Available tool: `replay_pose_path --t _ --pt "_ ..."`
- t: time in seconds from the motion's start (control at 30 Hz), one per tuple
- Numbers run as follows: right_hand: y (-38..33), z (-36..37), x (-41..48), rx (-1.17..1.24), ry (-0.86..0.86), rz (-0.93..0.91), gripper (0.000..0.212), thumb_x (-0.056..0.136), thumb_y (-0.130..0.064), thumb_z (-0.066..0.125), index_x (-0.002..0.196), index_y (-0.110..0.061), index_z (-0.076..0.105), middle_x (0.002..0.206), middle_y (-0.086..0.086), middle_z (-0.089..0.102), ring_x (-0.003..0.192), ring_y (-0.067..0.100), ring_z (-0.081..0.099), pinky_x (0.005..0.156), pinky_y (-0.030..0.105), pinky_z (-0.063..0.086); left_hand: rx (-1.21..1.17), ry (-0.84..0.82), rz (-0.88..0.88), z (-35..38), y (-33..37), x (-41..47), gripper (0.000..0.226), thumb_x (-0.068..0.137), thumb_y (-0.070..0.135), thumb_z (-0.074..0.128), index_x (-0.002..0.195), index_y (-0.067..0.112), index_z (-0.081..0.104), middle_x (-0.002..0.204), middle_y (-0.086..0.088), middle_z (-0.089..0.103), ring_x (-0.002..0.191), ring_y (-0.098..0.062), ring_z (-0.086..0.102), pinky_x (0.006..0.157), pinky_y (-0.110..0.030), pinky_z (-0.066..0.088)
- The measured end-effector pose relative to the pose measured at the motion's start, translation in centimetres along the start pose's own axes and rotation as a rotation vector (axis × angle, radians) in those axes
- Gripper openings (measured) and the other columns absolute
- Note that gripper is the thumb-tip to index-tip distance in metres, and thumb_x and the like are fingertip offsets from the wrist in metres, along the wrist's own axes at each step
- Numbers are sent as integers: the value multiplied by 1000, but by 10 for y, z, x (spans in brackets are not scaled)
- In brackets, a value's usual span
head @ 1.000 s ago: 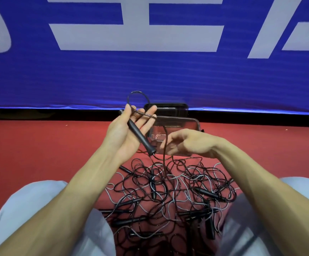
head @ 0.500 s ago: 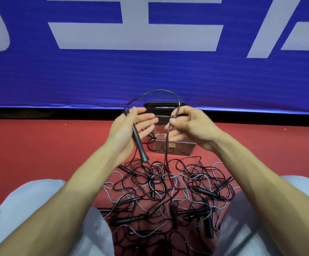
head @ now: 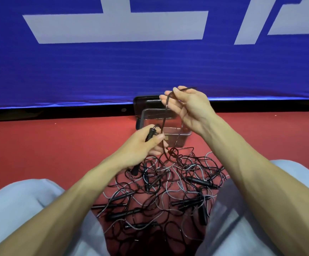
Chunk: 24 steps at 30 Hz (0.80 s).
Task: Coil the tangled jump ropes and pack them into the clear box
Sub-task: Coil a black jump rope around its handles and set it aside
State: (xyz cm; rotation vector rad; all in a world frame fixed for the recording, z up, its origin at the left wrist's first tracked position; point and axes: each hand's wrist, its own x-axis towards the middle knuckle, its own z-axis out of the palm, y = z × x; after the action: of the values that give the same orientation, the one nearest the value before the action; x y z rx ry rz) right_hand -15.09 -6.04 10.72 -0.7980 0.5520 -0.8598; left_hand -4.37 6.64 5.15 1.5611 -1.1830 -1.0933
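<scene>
The step in hand is freeing one rope from the heap and starting its coil. The left hand (head: 140, 146) has its grip closed round a black handle (head: 151, 134), fingers curled about it, just above the near edge of the heap. The right hand (head: 188, 106) is raised higher and farther out; its grip pinches the cord (head: 164, 126) between thumb and fingertips. From that pinch the cord drops in a long curve past the left hand and runs into the tangled ropes (head: 168, 191), which lie on the red floor (head: 57, 145) between the person's knees, black handles scattered through them.

The clear box (head: 184, 134) stands on the floor just beyond the heap, partly behind both hands, with a dark flat thing (head: 144, 101) propped behind it against the blue banner (head: 150, 71). No coil shows inside the box, so packing looks barely begun.

The next move probably calls for bringing the pinched cord back to the handle to close a loop, while drawing slack gently so the knot where the cord enters the heap does not tighten.
</scene>
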Motion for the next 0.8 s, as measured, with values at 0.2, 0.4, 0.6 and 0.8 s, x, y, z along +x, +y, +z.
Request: replay_pose_path --t 0.2,0.4,0.6,0.8 --pt "1 -6 -1 -398 -20 79 21 98 -2 48 117 -4 55 106 17 70 84 28 71 74 35 61 -385 246 17 -6 11 -1 12 103 15 47 93 11 54 86 -13 73 82 -33 74 73 -31 61" --pt "15 -1 -6 -800 -212 155 38 88 15 32 92 -7 62 92 11 68 75 19 62 70 24 53 -798 385 79 -29 31 -4 14 104 16 45 94 7 50 94 -18 72 95 -37 72 76 -33 61" --pt "36 0 -9 -1105 -619 103 25 90 -8 58 109 -23 53 106 23 61 84 26 54 77 38 47 -1162 401 100 -56 39 -11 31 105 22 44 108 -6 56 97 -18 73 102 -30 71 80 -29 59" --pt "47 -15 -5 -1657 -630 16 18 92 -30 65 87 -13 60 82 -1 67 76 12 63 74 29 50 -1313 424 139 -58 50 -22 34 106 22 40 89 -1 58 84 -14 74 99 -28 72 93 -32 55"
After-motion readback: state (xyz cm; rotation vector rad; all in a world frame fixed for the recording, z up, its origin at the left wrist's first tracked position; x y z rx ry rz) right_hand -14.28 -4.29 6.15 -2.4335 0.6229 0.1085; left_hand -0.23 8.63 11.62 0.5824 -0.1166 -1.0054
